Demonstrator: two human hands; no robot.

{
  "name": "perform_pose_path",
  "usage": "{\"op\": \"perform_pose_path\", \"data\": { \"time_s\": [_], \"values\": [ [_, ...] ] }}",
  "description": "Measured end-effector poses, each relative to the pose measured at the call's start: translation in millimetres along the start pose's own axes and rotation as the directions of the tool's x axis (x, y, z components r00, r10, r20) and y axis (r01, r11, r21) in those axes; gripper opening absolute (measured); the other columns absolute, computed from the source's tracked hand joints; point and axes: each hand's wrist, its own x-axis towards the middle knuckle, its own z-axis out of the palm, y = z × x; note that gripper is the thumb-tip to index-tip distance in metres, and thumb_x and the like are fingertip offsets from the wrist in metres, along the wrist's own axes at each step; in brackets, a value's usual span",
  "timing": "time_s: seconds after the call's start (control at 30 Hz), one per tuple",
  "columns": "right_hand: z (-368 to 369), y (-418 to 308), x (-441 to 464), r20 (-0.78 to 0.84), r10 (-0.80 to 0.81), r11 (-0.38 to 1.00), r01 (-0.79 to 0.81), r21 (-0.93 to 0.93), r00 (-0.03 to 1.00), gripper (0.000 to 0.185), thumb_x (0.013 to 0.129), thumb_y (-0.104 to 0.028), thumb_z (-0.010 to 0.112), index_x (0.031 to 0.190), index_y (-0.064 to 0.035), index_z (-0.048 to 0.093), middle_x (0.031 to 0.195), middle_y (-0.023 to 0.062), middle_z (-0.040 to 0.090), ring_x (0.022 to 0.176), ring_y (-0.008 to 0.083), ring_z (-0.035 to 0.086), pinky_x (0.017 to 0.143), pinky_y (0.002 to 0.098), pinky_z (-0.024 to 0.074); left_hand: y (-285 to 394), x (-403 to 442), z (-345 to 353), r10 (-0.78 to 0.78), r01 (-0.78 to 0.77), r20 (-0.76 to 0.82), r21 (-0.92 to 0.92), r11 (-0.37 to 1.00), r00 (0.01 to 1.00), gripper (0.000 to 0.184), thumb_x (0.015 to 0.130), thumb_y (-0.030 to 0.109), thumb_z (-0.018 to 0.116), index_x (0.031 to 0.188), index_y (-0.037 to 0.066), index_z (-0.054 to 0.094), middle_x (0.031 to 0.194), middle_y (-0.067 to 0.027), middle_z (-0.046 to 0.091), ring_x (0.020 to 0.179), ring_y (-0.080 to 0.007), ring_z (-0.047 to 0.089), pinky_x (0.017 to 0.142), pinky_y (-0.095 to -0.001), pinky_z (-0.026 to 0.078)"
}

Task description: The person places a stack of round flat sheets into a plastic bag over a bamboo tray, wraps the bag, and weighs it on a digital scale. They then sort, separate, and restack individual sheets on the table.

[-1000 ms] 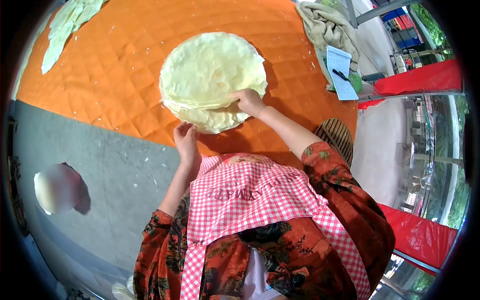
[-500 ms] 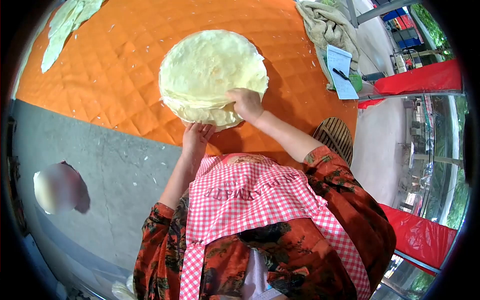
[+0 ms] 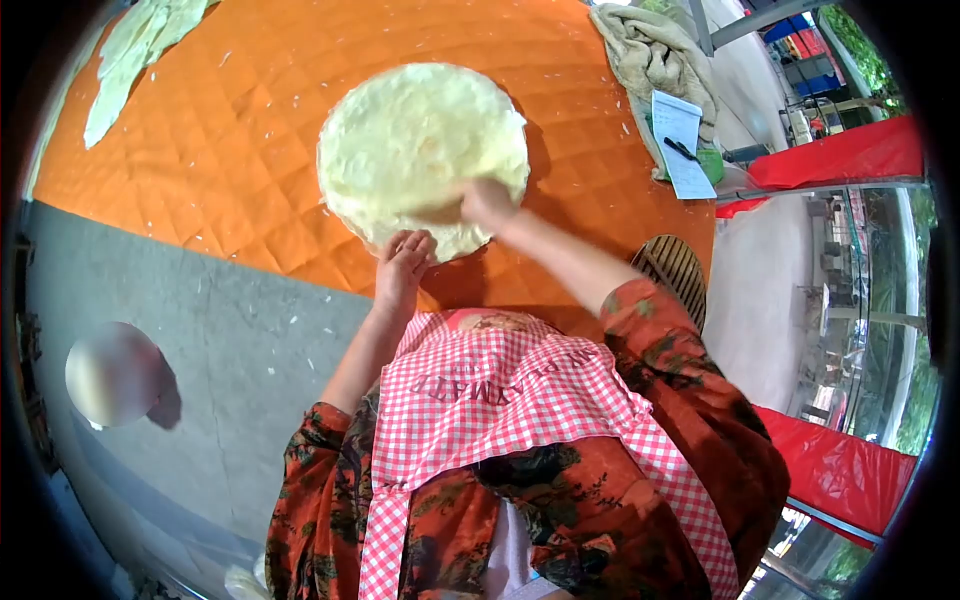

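A round stack of thin, pale flatbreads (image 3: 425, 125) lies on an orange cloth, its outline slightly uneven. At the near edge of the stack is my left hand (image 3: 402, 262), its half-bent fingers a little apart and touching the rim. My right hand (image 3: 488, 206) is over the near right part of the top sheet. Motion smears its fingers, and a blurred tan streak runs left from them across the bread. Whether that hand grips the sheet is not clear.
The orange cloth (image 3: 250, 150) covers the table. More pale sheets (image 3: 140, 65) lie at the far left. To the right are a crumpled beige cloth (image 3: 655, 55), a notepad (image 3: 678, 125) with a black pen (image 3: 682, 149), and a slatted brown object (image 3: 670, 278). A blurred round shape (image 3: 115, 373) is at left.
The folded-looking near edge of the top sheet now lies flatter. My left hand has shifted slightly up and right with its fingers more bent. My right hand has become blurred.
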Motion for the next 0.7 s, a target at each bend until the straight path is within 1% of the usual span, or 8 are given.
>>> {"op": "perform_pose_path", "data": {
  "time_s": [0.07, 0.13, 0.27, 0.4, 0.47, 0.5, 0.6, 0.7],
  "values": [
    [-74.9, -23.0, 47.7, 0.071, 0.060, 0.981, -0.046, -0.190, 0.996, 0.025, 0.073, -0.008, 0.055, 0.088, -0.0178, 0.073, 0.077, 0.0152, 0.066, 0.070, 0.0346, 0.064, 0.062, 0.0434, 0.0500, -9.3, -1.6, -11.8, 0.033, -0.026, -0.062, 0.108, 0.994, 0.998, 0.039, 0.084, 0.003, 0.051, 0.123, -0.001, 0.045, 0.114, -0.0118, 0.057, 0.096, -0.0207, 0.058, 0.086, -0.0309, 0.048],
    [-152.1, -62.9, 65.3, -0.159, -0.216, 0.934, 0.156, -0.322, 0.963, 0.024, 0.076, -0.010, 0.052, 0.089, -0.0167, 0.071, 0.079, 0.0146, 0.065, 0.072, 0.0344, 0.063, 0.061, 0.0445, 0.0500, -12.1, -3.1, -17.9, 0.109, -0.081, -0.130, 0.207, 0.975, 0.986, 0.041, 0.084, -0.001, 0.051, 0.125, -0.002, 0.044, 0.112, -0.0097, 0.056, 0.095, -0.0178, 0.056, 0.083, -0.0288, 0.047],
    [-164.2, -93.5, 33.2, -0.235, -0.338, 0.930, 0.285, -0.232, 0.911, 0.020, 0.075, -0.009, 0.055, 0.089, -0.0142, 0.068, 0.079, 0.0127, 0.064, 0.070, 0.0335, 0.062, 0.062, 0.0429, 0.0499, -10.8, -22.0, -32.2, 0.393, -0.246, -0.350, 0.395, 0.885, 0.851, 0.040, 0.083, -0.002, 0.053, 0.122, -0.002, 0.046, 0.105, -0.0076, 0.055, 0.091, -0.0157, 0.055, 0.081, -0.0270, 0.046],
    [-54.6, -58.0, -14.1, -0.005, -0.195, 0.967, 0.192, -0.168, 0.981, 0.023, 0.073, -0.007, 0.057, 0.091, -0.0137, 0.068, 0.083, 0.0102, 0.066, 0.078, 0.0291, 0.063, 0.064, 0.0392, 0.0507, 2.5, -26.3, -32.8, 0.267, -0.227, -0.317, 0.156, 0.961, 0.910, 0.043, 0.084, -0.005, 0.050, 0.126, -0.005, 0.039, 0.106, -0.0115, 0.055, 0.099, -0.0204, 0.058, 0.087, -0.0279, 0.046],
    [10.6, -16.4, -30.2, -0.043, -0.288, 0.941, 0.275, -0.199, 0.957, 0.024, 0.072, -0.009, 0.057, 0.092, -0.0139, 0.069, 0.084, 0.0102, 0.066, 0.079, 0.0289, 0.064, 0.065, 0.0395, 0.0510, 3.3, -25.5, -35.0, 0.218, -0.179, -0.332, 0.145, 0.973, 0.918, 0.036, 0.087, -0.003, 0.051, 0.121, -0.005, 0.039, 0.106, -0.0137, 0.055, 0.096, -0.0229, 0.061, 0.082, -0.0301, 0.052],
    [11.3, -24.3, -36.0, -0.147, -0.287, 0.950, 0.262, -0.168, 0.947, 0.025, 0.071, -0.007, 0.056, 0.092, -0.0121, 0.069, 0.086, 0.0106, 0.067, 0.078, 0.0300, 0.064, 0.067, 0.0395, 0.0516, 5.8, -27.5, -30.0, 0.190, -0.154, -0.334, 0.132, 0.979, 0.923, 0.033, 0.087, -0.003, 0.051, 0.119, -0.005, 0.039, 0.106, -0.0138, 0.055, 0.093, -0.0229, 0.061, 0.080, -0.0303, 0.053],
    [-5.3, -27.2, -28.0, 0.050, -0.138, 0.978, 0.144, -0.152, 0.989, 0.028, 0.070, -0.004, 0.055, 0.093, -0.0106, 0.069, 0.088, 0.0114, 0.068, 0.079, 0.0305, 0.065, 0.069, 0.0386, 0.0521, 8.7, -28.7, -19.7, 0.131, -0.101, -0.367, 0.101, 0.990, 0.921, 0.024, 0.088, -0.001, 0.054, 0.110, -0.003, 0.044, 0.101, -0.0131, 0.057, 0.083, -0.0226, 0.063, 0.076, -0.0307, 0.056],
    [-10.8, -26.3, -26.0, 0.027, -0.120, 0.991, 0.122, -0.061, 0.992, 0.034, 0.069, -0.001, 0.053, 0.095, -0.0116, 0.070, 0.090, 0.0117, 0.068, 0.080, 0.0306, 0.065, 0.071, 0.0392, 0.0518, -1.0, -21.9, -25.6, 0.052, -0.026, -0.329, 0.083, 0.996, 0.943, 0.025, 0.089, 0.000, 0.054, 0.112, -0.001, 0.045, 0.102, -0.0130, 0.057, 0.085, -0.0228, 0.063, 0.076, -0.0306, 0.055]
  ]
}}
